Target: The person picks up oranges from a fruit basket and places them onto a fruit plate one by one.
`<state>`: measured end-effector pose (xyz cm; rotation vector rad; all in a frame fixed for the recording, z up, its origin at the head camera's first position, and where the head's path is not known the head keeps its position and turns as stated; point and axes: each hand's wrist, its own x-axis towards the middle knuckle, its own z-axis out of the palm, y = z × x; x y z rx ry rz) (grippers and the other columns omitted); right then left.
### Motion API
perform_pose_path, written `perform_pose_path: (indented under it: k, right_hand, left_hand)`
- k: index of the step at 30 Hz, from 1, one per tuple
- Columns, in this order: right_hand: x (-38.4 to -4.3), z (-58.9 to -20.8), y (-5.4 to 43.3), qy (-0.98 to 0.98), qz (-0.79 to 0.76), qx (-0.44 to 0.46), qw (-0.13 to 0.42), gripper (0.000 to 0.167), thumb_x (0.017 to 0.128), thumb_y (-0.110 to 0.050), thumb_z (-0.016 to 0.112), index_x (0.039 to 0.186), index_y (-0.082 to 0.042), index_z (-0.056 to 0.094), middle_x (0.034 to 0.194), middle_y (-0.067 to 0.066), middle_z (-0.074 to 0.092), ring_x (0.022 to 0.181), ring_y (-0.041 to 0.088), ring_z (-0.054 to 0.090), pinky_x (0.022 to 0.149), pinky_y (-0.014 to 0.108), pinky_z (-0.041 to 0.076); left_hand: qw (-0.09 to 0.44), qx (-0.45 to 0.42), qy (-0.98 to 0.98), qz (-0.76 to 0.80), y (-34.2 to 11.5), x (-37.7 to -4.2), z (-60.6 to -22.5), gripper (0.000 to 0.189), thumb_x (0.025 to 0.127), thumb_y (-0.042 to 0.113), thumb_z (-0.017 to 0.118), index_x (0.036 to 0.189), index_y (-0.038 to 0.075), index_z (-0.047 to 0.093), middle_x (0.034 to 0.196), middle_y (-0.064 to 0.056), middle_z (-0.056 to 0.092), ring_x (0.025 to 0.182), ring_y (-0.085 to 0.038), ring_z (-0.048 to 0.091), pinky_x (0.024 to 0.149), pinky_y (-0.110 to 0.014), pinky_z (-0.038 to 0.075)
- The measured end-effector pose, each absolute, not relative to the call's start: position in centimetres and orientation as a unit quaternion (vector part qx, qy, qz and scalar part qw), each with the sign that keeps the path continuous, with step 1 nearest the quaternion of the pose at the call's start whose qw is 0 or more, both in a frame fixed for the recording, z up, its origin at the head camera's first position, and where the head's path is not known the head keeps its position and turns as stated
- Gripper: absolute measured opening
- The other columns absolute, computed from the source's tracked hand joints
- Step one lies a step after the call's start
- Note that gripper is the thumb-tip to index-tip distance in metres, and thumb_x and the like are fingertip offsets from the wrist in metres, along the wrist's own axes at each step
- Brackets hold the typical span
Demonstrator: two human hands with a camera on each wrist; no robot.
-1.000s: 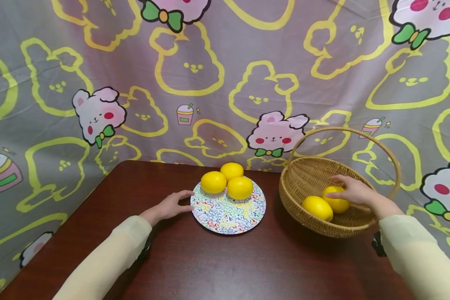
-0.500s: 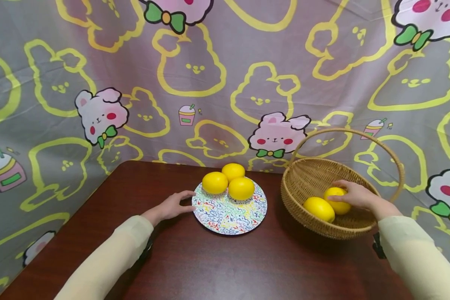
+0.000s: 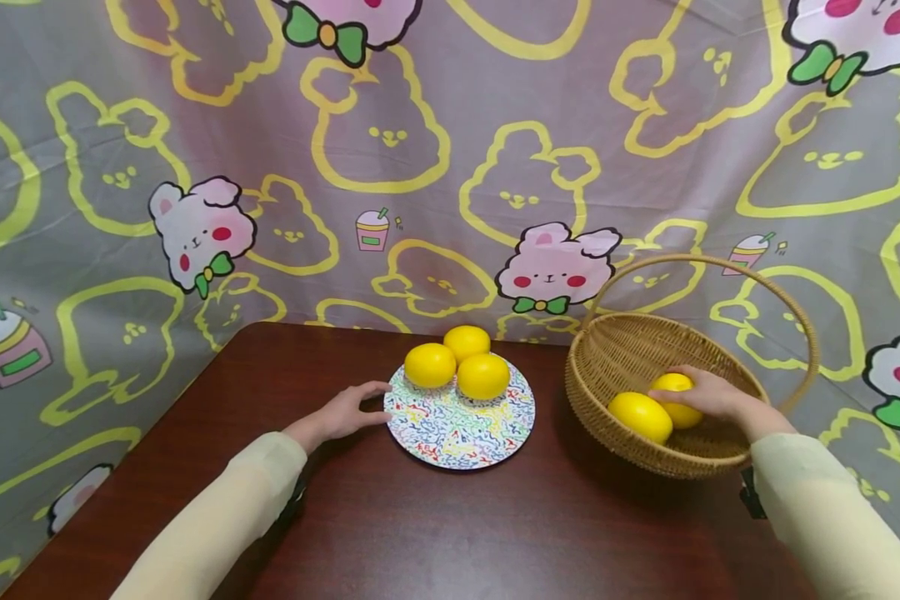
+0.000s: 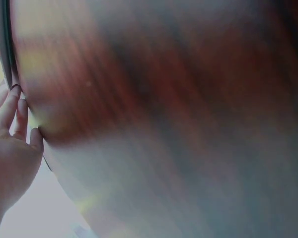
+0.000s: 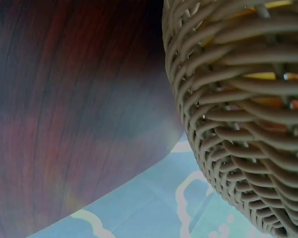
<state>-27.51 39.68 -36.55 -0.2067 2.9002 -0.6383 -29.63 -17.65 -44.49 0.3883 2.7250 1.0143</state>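
In the head view my right hand (image 3: 720,396) reaches into a wicker basket (image 3: 596,346) and grips a yellow lemon (image 3: 673,382), thumb on its near side and fingers over its top. Another lemon (image 3: 640,417) lies against it in the basket. My left hand (image 3: 345,412) has thumb and fingers spread at the left rim of a round plate (image 3: 457,437) with multicoloured squiggles. Three lemons (image 3: 483,377) sit together at the plate's back. The left wrist view catches the fingertips (image 4: 36,136) of that hand; in the right wrist view the basket weave hides the right hand.
All this stands on a dark reddish-brown wooden table (image 3: 390,533). Over the basket arches a tall handle (image 3: 667,258). Right behind the table hangs a grey cloth (image 3: 420,217) printed with yellow outlines and cartoon bunnies.
The right hand has settled further around the lemon, its thumb coming down between the two fruits. The basket and its handle have shifted slightly to the right. My left hand stays at the plate.
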Motion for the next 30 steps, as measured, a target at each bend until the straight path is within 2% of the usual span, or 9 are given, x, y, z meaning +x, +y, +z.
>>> perform_pose_path:
  k: [4,11,18,30]
  right_hand:
    - [-27.45,-36.46,39.87,0.967,-0.228,-0.068,0.085,0.081,0.089,-0.047,0.064,0.135,0.014,0.037,0.117,0.036,0.05,0.094,0.038,0.055,0.065,0.037,0.049]
    - [-27.62,-36.78,40.15,0.965,-0.239,-0.084,0.072,0.069,0.089,-0.039,0.067,0.131,0.011,0.042,0.102,0.024,0.057,0.081,0.028,0.055,0.061,0.035,0.046]
    - [-27.55,-37.2,40.29,0.965,-0.236,-0.105,0.041,0.061,0.087,-0.031,0.07,0.127,0.008,0.046,0.097,0.021,0.059,0.079,0.027,0.054,0.064,0.035,0.043]
    - [-27.65,-36.73,40.03,0.968,-0.229,-0.101,-0.02,0.063,0.085,-0.029,0.074,0.129,0.004,0.043,0.095,0.021,0.058,0.076,0.028,0.054,0.06,0.035,0.041]
  left_hand:
    - [0.104,0.126,0.924,0.346,-17.73,-29.71,-44.53,0.062,0.089,0.036,0.071,0.142,0.013,0.047,0.145,-0.015,0.047,0.134,-0.032,0.039,0.11,-0.052,0.029]
    - [0.103,0.128,0.924,0.346,-17.7,-29.68,-44.57,0.062,0.09,0.036,0.07,0.142,0.012,0.047,0.144,-0.016,0.047,0.134,-0.033,0.039,0.11,-0.052,0.03]
    - [0.1,0.134,0.924,0.343,-17.6,-29.62,-44.68,0.062,0.089,0.035,0.071,0.142,0.011,0.048,0.143,-0.016,0.048,0.133,-0.032,0.04,0.109,-0.051,0.03]
    - [0.103,0.131,0.922,0.349,-17.58,-29.66,-44.61,0.063,0.089,0.035,0.071,0.142,0.011,0.047,0.144,-0.015,0.047,0.134,-0.031,0.04,0.11,-0.05,0.03]
